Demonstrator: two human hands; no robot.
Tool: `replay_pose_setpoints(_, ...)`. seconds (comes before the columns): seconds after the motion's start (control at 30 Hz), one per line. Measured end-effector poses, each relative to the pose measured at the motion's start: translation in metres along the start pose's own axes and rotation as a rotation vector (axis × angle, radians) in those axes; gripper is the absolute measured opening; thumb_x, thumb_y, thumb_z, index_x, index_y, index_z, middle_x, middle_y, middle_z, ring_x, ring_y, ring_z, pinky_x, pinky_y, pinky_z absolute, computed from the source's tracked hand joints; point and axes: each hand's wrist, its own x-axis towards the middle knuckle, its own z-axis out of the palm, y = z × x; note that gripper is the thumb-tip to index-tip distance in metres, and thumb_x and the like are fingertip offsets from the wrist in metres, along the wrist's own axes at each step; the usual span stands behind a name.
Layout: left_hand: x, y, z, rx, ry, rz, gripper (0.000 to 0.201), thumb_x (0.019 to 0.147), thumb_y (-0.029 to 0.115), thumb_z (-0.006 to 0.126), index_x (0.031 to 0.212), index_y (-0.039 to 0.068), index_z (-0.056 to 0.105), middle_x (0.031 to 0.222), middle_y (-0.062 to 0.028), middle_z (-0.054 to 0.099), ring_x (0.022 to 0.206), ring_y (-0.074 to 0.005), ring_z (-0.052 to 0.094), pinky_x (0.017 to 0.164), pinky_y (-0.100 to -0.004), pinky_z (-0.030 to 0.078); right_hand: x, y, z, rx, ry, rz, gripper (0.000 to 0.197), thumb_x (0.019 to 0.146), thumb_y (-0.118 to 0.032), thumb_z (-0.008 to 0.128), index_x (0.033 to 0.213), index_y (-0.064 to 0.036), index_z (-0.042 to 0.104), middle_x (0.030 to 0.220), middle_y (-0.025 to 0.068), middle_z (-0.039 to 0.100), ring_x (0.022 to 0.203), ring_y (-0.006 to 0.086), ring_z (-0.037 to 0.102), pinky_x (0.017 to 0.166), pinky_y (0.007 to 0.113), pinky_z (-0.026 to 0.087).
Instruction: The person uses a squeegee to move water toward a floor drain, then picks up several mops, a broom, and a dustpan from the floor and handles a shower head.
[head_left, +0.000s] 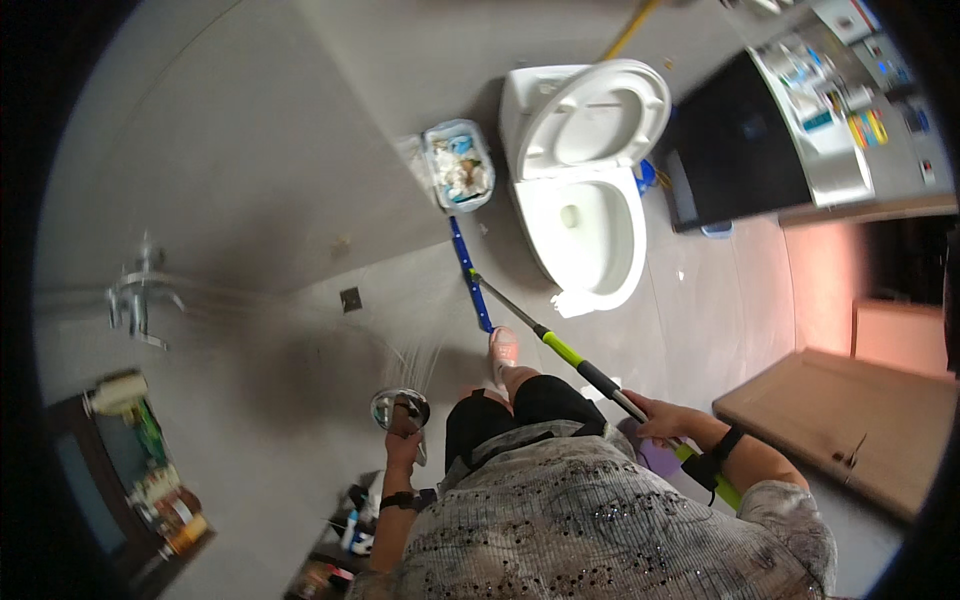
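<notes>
My left hand (403, 447) is closed round the handle of a chrome shower head (399, 409). Thin streams of water spray from it toward the grey tiled floor (400, 320). On the right, my right hand (660, 418) grips the pole of a green and grey floor squeegee (563, 346). Its long blue head (468, 275) rests on the floor, ahead of my pink shoe (504, 347) and near the waste bin. The squeegee's pole runs from its head back past my right side.
A white toilet (590, 235) stands ahead with its lid raised. Left of it is a full waste bin (459, 166). A wall tap (138, 300) is at the left, a cluttered washbasin counter (825, 150) at the far right. A wooden door (840, 425) stands at the right; a floor drain (350, 299) lies left.
</notes>
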Motion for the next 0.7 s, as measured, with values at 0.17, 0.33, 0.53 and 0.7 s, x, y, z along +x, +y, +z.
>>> replay_pose_setpoints(0.17, -0.028, -0.051, 0.025, -0.409, 0.196, 0.152, 0.022, 0.070, -0.001, 0.059, 0.091, 0.004, 0.056, 0.084, -0.0066, 0.055, 0.078, -0.0186, 0.053, 0.069, -0.0366, 0.044, 0.008, 0.002, -0.022, 0.041, -0.102, 0.086, 0.083, 0.078, 0.001, 0.049, 0.141, -0.0250, 0.002, 0.075, 0.0056, 0.051, 0.049, 0.0104, 0.049, 0.043, 0.024, 0.044)
replay_pose_setpoints(0.33, -0.064, -0.082, 0.064, -0.965, 0.387, 0.389, 0.021, 0.068, -0.005, 0.057, 0.085, 0.005, 0.051, 0.072, -0.0023, 0.049, 0.072, -0.0132, 0.049, 0.069, -0.0295, 0.041, 0.042, 0.055, -0.057, -0.045, -0.098, 0.156, 0.084, 0.077, 0.007, 0.048, 0.140, -0.0283, 0.007, 0.072, 0.0050, 0.048, 0.051, 0.0142, 0.047, 0.046, 0.029, 0.044)
replay_pose_setpoints(0.53, -0.097, -0.154, 0.152, -1.150, 0.843, 0.454, 0.010, 0.076, 0.001, 0.055, 0.085, -0.001, 0.050, 0.080, -0.0054, 0.053, 0.079, -0.0193, 0.051, 0.074, -0.0359, 0.041, 0.025, 0.017, -0.081, -0.236, 0.029, 0.130, 0.079, 0.078, 0.007, 0.048, 0.139, -0.0318, 0.015, 0.054, 0.0009, 0.040, 0.039, 0.0122, 0.039, 0.037, 0.029, 0.038)
replay_pose_setpoints(0.7, -0.126, -0.198, 0.222, -0.255, 1.184, 0.385, 0.007, 0.074, -0.003, 0.055, 0.077, 0.002, 0.053, 0.074, -0.0026, 0.053, 0.071, -0.0177, 0.053, 0.067, -0.0331, 0.042, 0.028, 0.009, -0.108, -0.073, -0.114, 0.142, 0.079, 0.076, 0.008, 0.050, 0.139, -0.0269, 0.018, 0.055, 0.0003, 0.039, 0.042, 0.0093, 0.036, 0.035, 0.025, 0.029)
